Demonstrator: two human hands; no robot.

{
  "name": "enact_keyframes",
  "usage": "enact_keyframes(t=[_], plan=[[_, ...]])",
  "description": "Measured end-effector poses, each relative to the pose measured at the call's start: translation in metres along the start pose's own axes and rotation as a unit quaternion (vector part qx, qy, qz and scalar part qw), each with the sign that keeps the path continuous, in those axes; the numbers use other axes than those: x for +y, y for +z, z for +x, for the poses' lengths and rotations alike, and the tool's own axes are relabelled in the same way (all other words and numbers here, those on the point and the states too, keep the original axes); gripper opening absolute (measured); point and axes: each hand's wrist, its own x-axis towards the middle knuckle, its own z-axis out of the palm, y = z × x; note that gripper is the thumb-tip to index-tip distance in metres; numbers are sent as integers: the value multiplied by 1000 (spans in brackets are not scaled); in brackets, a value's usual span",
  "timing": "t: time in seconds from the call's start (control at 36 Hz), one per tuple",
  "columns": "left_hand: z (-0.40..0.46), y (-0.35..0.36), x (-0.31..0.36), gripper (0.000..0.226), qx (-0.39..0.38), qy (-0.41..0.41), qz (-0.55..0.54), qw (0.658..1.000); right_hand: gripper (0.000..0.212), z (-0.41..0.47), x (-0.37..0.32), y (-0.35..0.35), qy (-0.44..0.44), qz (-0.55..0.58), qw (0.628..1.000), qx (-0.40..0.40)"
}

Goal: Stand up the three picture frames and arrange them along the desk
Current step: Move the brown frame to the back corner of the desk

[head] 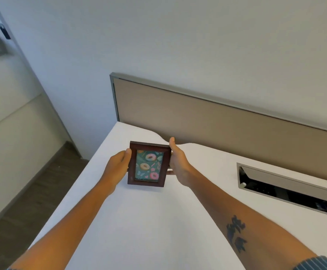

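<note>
Gripping picture frame (148, 165), both hands.

No readable text anywhere — the picture frame (148, 165) shows only a doughnut print, no words

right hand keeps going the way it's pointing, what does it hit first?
Likely the tan partition panel at the desk's back edge. The right hand, gripping the picture frame with the left hand, points that way; no obstacle visible between, though depth is uncertain.
</note>
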Motion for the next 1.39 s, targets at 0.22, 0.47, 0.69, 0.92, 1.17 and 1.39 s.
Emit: enact_keyframes(t=[0.22,0.47,0.69,0.92,1.17,1.39], plan=[[93,-39,-4,55,37,-2,-22,999,86,107,-41,38,-4,-16,1000,-20],[169,-74,-20,51,81,-5,-62,995,97,197,-73,78,7,-53,997,-48],[202,-87,-34,40,97,-9,-105,990,104,235,-86,94,-7,-87,994,-67],[204,-89,-40,43,90,-6,-85,992,108,240,-82,96,4,-111,992,-66],[165,-86,-48,65,124,27,65,990,82,199,-56,78,-124,-247,961,21],[99,-75,-74,86,154,98,296,938,68,119,14,10,-294,-608,720,159]])
